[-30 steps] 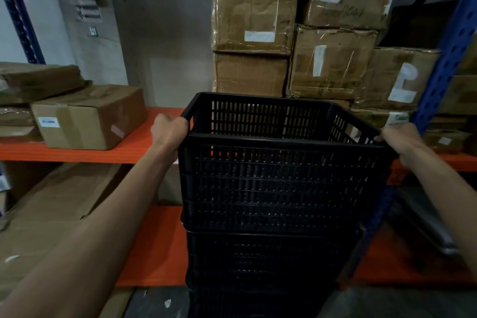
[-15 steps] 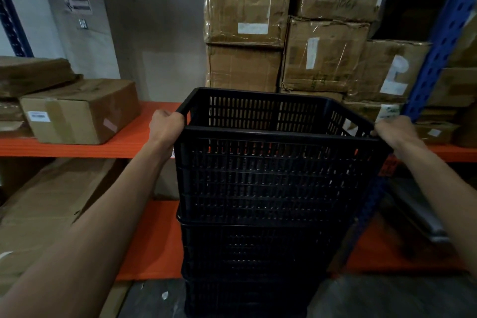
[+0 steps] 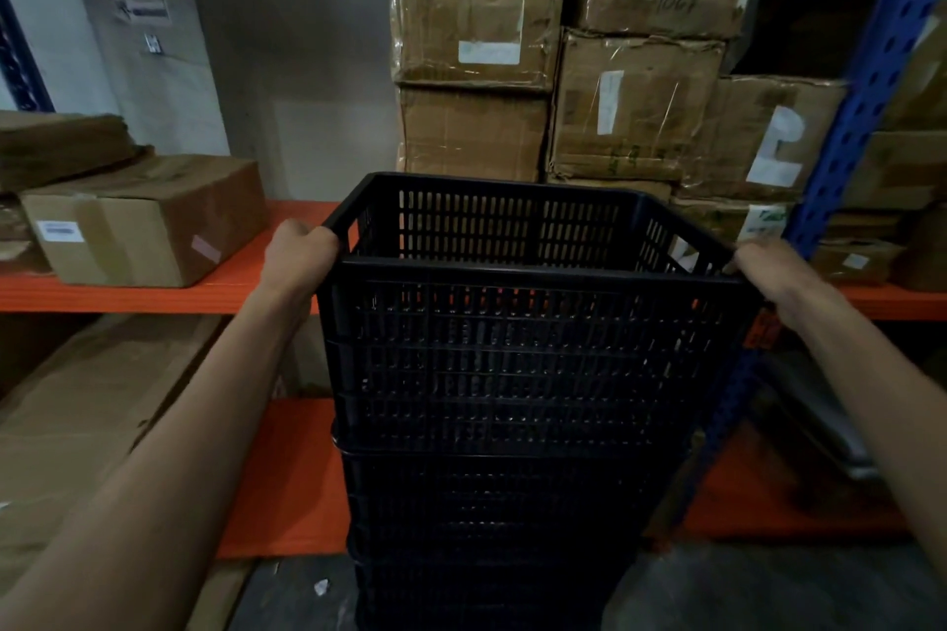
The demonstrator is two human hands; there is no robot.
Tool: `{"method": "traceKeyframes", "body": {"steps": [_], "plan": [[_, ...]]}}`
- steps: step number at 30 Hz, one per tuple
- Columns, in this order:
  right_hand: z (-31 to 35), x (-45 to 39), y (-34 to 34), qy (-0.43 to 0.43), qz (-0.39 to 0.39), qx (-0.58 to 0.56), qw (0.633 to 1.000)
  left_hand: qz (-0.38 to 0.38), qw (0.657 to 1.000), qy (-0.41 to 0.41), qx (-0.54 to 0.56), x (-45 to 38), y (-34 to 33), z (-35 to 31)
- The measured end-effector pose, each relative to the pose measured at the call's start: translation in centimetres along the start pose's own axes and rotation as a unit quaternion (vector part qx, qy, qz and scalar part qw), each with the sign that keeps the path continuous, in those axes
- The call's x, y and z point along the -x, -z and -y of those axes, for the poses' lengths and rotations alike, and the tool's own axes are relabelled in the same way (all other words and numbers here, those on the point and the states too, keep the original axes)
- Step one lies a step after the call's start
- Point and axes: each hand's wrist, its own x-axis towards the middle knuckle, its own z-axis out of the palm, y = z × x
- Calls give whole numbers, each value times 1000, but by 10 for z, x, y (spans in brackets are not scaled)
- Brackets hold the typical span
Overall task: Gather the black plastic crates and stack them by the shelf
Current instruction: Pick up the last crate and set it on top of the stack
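Orange shelving [image 3: 153,293] is running left to right across the far side, two levels showing, with a blue perforated upright [image 3: 866,82] standing at right

Stack of brown cardboard boxes [image 3: 604,67] is sitting far centre on the upper shelf level, wrapped in film, white labels showing; it is rising out of the top of the view

Stack of black plastic crates [image 3: 502,518] is standing on the grey floor [image 3: 768,589] in the near centre, just in front of the shelving and beside the blue upright; how many crates are below the top one cannot be told, the lower part is too dark

Top crate [image 3: 528,354] is sitting nested on that stack, slotted walls, open mouth facing up, nothing visible inside

Single taped cardboard box [image 3: 148,220] is lying on the upper shelf at left, well apart from the crates, with flattened cardboard piled just beyond it

Left hand [image 3: 300,254] is gripping the top crate's left rim at the near corner, fingers curling over the edge

Right hand [image 3: 768,266] is gripping the right rim at the near corner, fingers wrapping over the edge; both forearms are reaching in from the near side
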Motion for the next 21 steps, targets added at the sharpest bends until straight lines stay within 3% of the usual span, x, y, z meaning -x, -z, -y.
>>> {"method": "traceKeyframes", "body": {"steps": [6, 9, 11, 13, 14, 18, 21], "plan": [[13, 2, 3, 43, 28, 86, 995, -26, 999, 11, 44, 7, -8, -3], [24, 23, -5, 229, -108, 125, 959, -63, 997, 20, 49, 15, -11, -6], [36, 45, -18, 331, -41, 93, 938, -68, 997, 16, 39, 19, -8, -11], [41, 62, -33, 339, 51, 192, 920, -44, 998, -14, -39, 21, -3, -16], [41, 65, -38, 327, 57, 254, 909, -22, 995, -30, -97, 21, 0, -20], [38, 59, -43, 304, -10, 328, 894, 41, 955, -100, -275, 14, 0, -36], [32, 49, -44, 318, -26, 348, 881, 112, 933, -145, -309, 4, -8, -51]]}}
